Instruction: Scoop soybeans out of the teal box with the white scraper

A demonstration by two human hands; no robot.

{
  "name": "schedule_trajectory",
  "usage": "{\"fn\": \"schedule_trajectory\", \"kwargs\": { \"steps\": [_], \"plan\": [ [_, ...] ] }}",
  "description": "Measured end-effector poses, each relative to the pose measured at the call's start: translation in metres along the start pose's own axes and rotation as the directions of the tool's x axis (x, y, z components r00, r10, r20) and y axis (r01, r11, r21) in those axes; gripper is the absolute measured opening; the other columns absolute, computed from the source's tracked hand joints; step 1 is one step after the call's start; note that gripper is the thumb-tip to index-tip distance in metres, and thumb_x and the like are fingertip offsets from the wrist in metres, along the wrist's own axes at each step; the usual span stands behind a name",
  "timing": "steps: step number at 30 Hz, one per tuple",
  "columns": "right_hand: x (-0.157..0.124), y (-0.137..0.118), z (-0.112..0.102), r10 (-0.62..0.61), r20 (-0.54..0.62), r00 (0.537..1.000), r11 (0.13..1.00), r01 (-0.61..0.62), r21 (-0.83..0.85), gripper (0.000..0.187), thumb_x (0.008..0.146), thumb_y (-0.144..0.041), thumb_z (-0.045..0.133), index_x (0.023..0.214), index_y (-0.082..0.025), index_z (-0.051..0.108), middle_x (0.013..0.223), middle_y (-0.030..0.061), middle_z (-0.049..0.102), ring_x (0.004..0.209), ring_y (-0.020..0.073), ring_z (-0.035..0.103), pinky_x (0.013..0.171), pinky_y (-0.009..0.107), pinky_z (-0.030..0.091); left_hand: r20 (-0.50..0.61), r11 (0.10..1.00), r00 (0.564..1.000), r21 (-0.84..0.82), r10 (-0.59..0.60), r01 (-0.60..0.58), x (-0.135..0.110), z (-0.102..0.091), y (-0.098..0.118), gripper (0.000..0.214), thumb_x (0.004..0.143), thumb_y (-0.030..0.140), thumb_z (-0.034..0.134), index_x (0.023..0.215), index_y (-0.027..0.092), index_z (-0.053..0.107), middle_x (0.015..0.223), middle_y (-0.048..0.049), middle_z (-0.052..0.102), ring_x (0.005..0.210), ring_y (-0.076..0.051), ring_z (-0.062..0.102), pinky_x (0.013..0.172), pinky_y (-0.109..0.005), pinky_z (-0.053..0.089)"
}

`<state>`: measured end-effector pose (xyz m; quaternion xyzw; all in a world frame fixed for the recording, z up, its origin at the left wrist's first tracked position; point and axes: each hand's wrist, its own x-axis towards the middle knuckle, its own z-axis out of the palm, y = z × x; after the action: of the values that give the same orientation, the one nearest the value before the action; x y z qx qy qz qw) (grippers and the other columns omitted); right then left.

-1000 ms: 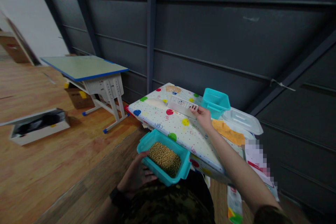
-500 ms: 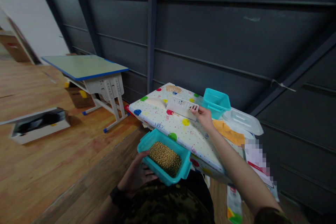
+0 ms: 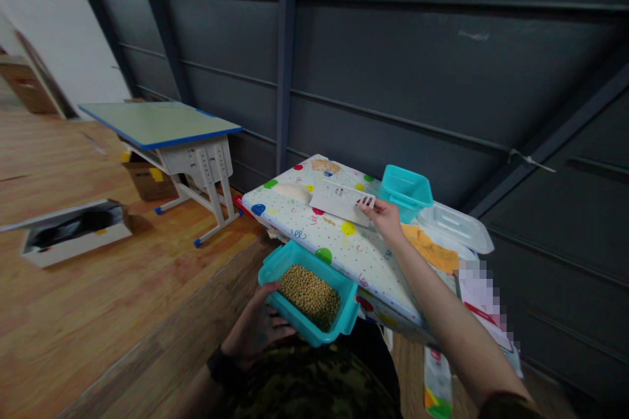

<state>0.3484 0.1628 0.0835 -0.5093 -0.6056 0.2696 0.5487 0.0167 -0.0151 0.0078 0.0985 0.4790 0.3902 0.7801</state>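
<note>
My left hand (image 3: 258, 324) grips the near left side of a turquoise plastic container (image 3: 346, 317), its thumb over the rim. Yellowish soybeans (image 3: 309, 294) fill part of this container, which I hold by the table's front edge. My right hand (image 3: 383, 216) reaches over the table, fingers closed on the right end of a white plastic piece with slots (image 3: 339, 203). That piece stands tilted above the patterned tablecloth (image 3: 289, 226). Left of it is a pale, smooth mound (image 3: 293, 192) that I cannot identify. A few small tan bits lie just in front of the piece.
A tan patch of loose grains (image 3: 324, 166) lies at the table's back left. Toward the right are another turquoise container (image 3: 405, 190), a clear lid (image 3: 457, 226) and an orange cloth (image 3: 430, 249). A school desk (image 3: 162, 124) and an open white box (image 3: 78, 236) stand left.
My right hand has tipped the white slotted piece so its broad face shows more, and shifted slightly right. The left hand and the soybean container have hardly moved.
</note>
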Motion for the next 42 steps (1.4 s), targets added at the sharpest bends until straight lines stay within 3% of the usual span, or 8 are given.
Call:
{"fn": "schedule_trajectory", "kwargs": {
  "steps": [7,13,21,25,29,36,42],
  "plan": [
    [-0.024,-0.007,-0.025,-0.034,-0.044,0.998,0.997,0.030,-0.077,0.057,0.076,-0.076,0.089,0.092,-0.021,0.089,0.085,0.0084,0.083,0.077,0.0278,0.069,0.069,0.039,0.053,-0.066,0.999,0.998,0.033,-0.018,0.020,-0.008,0.014,0.002,0.051,0.106,0.044,0.059,0.152,0.022,0.051,0.120,-0.0178,0.072,0.118,-0.044,0.080,0.107,-0.054,0.063],
    [-0.051,-0.013,-0.039,-0.029,-0.046,0.999,0.989,0.022,-0.144,0.052,0.079,-0.073,0.088,0.089,-0.022,0.089,0.077,0.0053,0.079,0.070,0.0242,0.063,0.063,0.035,0.049,-0.037,1.000,0.999,0.011,-0.013,0.013,-0.006,0.013,0.001,0.052,0.101,0.045,0.064,0.148,0.023,0.055,0.122,-0.0181,0.075,0.122,-0.044,0.080,0.107,-0.054,0.064],
    [-0.055,-0.015,-0.045,-0.012,-0.045,0.999,0.990,0.006,-0.143,0.052,0.077,-0.074,0.089,0.087,-0.022,0.087,0.081,0.0070,0.081,0.073,0.0254,0.065,0.067,0.037,0.052,-0.010,0.999,1.000,0.050,-0.008,0.009,-0.004,0.009,-0.001,0.050,0.104,0.048,0.061,0.148,0.028,0.049,0.103,-0.0096,0.071,0.105,-0.038,0.082,0.104,-0.051,0.065],
    [-0.059,-0.016,-0.047,-0.002,-0.058,0.998,0.991,-0.006,-0.134,0.051,0.079,-0.071,0.088,0.090,-0.022,0.088,0.083,0.0069,0.082,0.074,0.0247,0.065,0.068,0.036,0.052,0.018,0.999,1.000,0.040,-0.002,0.001,0.002,0.003,-0.004,0.062,0.098,0.050,0.067,0.152,0.026,0.045,0.114,-0.0144,0.072,0.104,-0.039,0.082,0.102,-0.052,0.064],
    [-0.066,-0.017,-0.054,0.001,-0.047,0.999,0.982,-0.010,-0.187,0.050,0.078,-0.072,0.088,0.080,-0.022,0.084,0.074,0.0048,0.076,0.069,0.0221,0.058,0.063,0.034,0.046,0.023,1.000,1.000,0.024,0.000,-0.001,0.002,0.004,-0.004,0.068,0.096,0.048,0.068,0.155,0.024,0.044,0.127,-0.0197,0.071,0.106,-0.040,0.082,0.099,-0.052,0.064],
    [-0.083,-0.024,-0.059,0.008,-0.097,0.995,0.977,-0.028,-0.212,0.055,0.079,-0.076,0.086,0.083,-0.021,0.085,0.071,0.0036,0.071,0.065,0.0199,0.053,0.060,0.033,0.044,-0.017,0.998,1.000,0.061,0.001,0.000,-0.005,0.011,-0.001,0.057,0.104,0.046,0.060,0.154,0.026,0.044,0.115,-0.0123,0.067,0.096,-0.034,0.081,0.090,-0.046,0.067],
    [-0.120,-0.036,-0.057,-0.019,-0.141,0.990,0.959,-0.022,-0.282,0.056,0.086,-0.075,0.081,0.073,-0.021,0.080,0.068,0.0041,0.070,0.063,0.0203,0.057,0.060,0.033,0.046,-0.061,0.998,0.998,0.068,0.010,-0.005,-0.010,0.018,0.001,0.050,0.103,0.046,0.061,0.147,0.025,0.048,0.118,-0.0142,0.067,0.095,-0.034,0.080,0.087,-0.045,0.068]
  ]
}}
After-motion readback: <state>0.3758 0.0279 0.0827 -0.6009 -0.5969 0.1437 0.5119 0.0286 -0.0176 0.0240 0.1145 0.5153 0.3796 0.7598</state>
